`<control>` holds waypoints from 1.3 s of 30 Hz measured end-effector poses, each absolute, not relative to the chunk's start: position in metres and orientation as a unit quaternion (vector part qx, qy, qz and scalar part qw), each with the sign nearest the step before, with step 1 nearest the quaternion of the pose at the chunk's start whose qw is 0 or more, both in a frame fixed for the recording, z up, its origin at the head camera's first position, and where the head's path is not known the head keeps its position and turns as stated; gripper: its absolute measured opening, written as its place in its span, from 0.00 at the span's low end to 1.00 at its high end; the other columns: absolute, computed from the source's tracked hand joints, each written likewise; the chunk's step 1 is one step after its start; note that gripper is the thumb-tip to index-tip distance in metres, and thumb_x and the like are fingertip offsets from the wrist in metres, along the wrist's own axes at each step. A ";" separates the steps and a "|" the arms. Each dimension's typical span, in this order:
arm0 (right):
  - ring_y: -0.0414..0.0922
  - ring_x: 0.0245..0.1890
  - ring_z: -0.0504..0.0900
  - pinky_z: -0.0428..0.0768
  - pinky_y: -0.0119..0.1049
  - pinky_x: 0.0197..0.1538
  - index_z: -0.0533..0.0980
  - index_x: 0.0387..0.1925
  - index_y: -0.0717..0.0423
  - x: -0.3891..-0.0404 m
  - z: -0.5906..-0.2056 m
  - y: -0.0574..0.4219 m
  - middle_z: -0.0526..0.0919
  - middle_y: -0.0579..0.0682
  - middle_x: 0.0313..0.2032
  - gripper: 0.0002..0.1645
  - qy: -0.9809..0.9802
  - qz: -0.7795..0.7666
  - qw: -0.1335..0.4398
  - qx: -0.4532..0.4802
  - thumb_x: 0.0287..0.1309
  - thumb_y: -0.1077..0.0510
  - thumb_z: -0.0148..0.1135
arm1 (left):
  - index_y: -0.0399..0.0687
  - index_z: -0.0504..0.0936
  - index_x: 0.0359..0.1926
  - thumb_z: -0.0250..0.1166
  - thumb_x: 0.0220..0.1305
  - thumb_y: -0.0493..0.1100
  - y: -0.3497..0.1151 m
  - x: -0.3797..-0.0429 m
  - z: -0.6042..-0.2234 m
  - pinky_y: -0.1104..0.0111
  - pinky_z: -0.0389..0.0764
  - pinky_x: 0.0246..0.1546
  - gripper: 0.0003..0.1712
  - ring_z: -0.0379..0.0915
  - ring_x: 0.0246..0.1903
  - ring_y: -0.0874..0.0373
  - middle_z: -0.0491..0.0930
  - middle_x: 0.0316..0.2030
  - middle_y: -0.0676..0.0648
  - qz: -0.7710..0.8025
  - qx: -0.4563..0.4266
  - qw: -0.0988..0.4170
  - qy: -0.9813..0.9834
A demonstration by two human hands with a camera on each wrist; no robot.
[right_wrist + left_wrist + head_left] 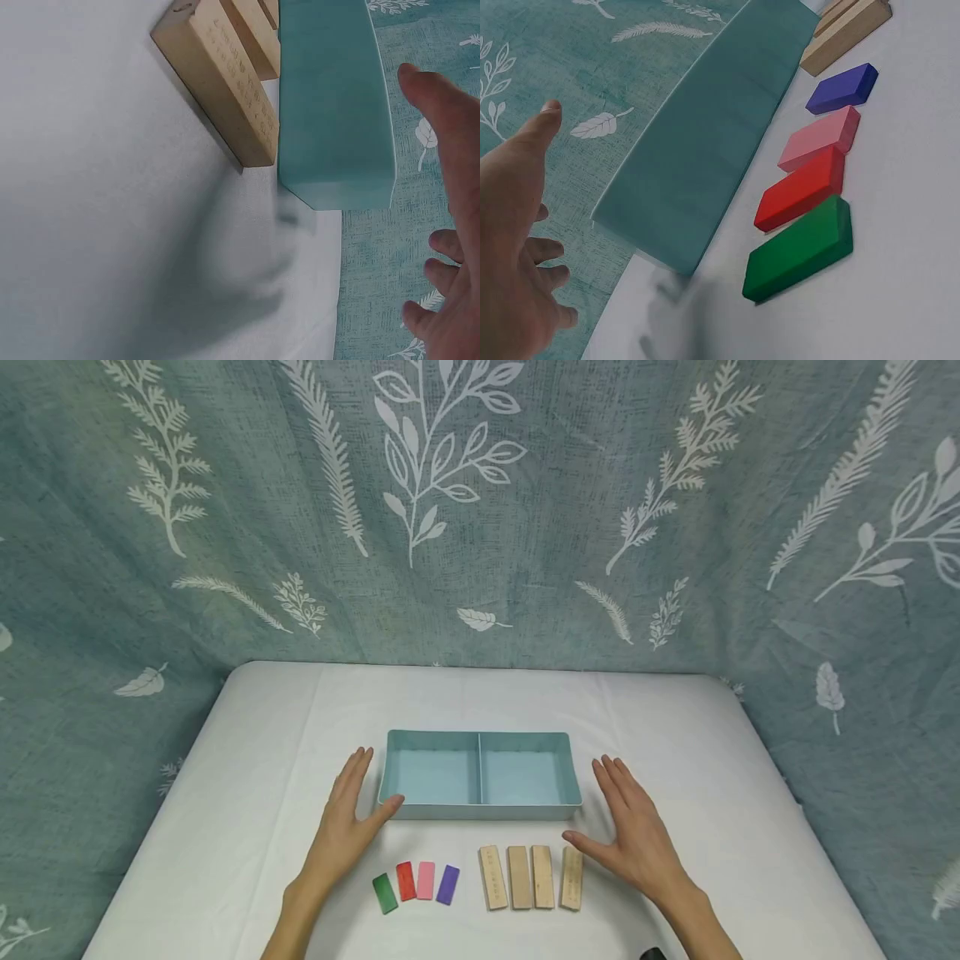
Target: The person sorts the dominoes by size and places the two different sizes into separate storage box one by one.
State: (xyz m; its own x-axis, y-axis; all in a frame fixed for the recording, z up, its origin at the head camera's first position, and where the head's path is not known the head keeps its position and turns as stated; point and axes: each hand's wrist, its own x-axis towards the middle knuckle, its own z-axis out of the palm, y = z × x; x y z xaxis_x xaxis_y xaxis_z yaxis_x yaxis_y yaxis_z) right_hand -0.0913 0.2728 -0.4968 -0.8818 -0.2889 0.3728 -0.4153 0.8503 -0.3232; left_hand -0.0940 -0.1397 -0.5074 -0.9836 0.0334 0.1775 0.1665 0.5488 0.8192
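A teal tray (480, 812) with two compartments lies across the table, both compartments bare inside. My left hand (345, 831) hovers at its left end, fingers straight and thumb spread toward the tray's near corner. Past the right end, my right hand (633, 839) is held the same way, holding nothing, its thumb overlapping the top of the nearest wooden block (572, 881) in the head view. In front of the tray sit a green block (799, 251), a red block (802, 187), a pink block (821, 139) and a purple block (844, 88). Several plain wooden blocks (519, 878) stand right of them.
A white cloth (225, 827) covers the table. Behind it and at the sides hangs a green-grey curtain (555, 527) with white leaf prints. A small black object (652, 953) shows at the bottom edge near my right forearm.
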 end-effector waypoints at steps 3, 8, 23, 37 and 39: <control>0.57 0.70 0.60 0.66 0.61 0.63 0.58 0.75 0.56 -0.087 -0.495 0.273 0.63 0.58 0.71 0.65 -0.947 0.214 0.156 0.182 0.41 0.34 0.78 | 0.53 0.54 0.77 0.65 0.65 0.61 -0.139 -0.097 -0.510 0.40 0.54 0.68 0.48 0.46 0.74 0.45 0.53 0.75 0.46 -0.497 -0.036 0.058 -0.865; 0.52 0.67 0.65 0.71 0.54 0.61 0.60 0.74 0.52 -0.079 -0.495 0.274 0.67 0.52 0.68 0.63 -0.943 0.236 0.151 0.177 0.41 0.37 0.79 | 0.48 0.59 0.75 0.67 0.64 0.58 -0.138 -0.102 -0.513 0.45 0.58 0.69 0.45 0.53 0.71 0.46 0.60 0.72 0.45 -0.535 -0.016 0.068 -0.842; 0.44 0.62 0.69 0.69 0.32 0.60 0.66 0.70 0.50 -0.058 -0.512 0.280 0.71 0.45 0.63 0.56 -0.946 0.243 0.119 0.179 0.40 0.40 0.81 | 0.35 0.66 0.68 0.70 0.64 0.46 -0.133 -0.120 -0.522 0.59 0.64 0.68 0.38 0.64 0.66 0.46 0.70 0.64 0.37 -0.659 0.058 0.044 -0.749; 0.42 0.59 0.69 0.64 0.26 0.63 0.69 0.68 0.52 -0.044 -0.534 0.286 0.72 0.44 0.59 0.58 -0.956 0.219 0.084 0.177 0.37 0.30 0.78 | 0.35 0.70 0.65 0.70 0.64 0.46 -0.121 -0.128 -0.531 0.68 0.67 0.65 0.33 0.66 0.65 0.47 0.72 0.63 0.38 -0.696 0.095 0.053 -0.710; 0.42 0.59 0.69 0.58 0.20 0.64 0.70 0.67 0.53 -0.043 -0.536 0.287 0.72 0.44 0.59 0.59 -0.956 0.217 0.084 0.179 0.36 0.29 0.77 | 0.36 0.71 0.65 0.69 0.64 0.45 -0.119 -0.129 -0.532 0.69 0.68 0.64 0.32 0.66 0.65 0.47 0.71 0.64 0.38 -0.696 0.102 0.054 -0.709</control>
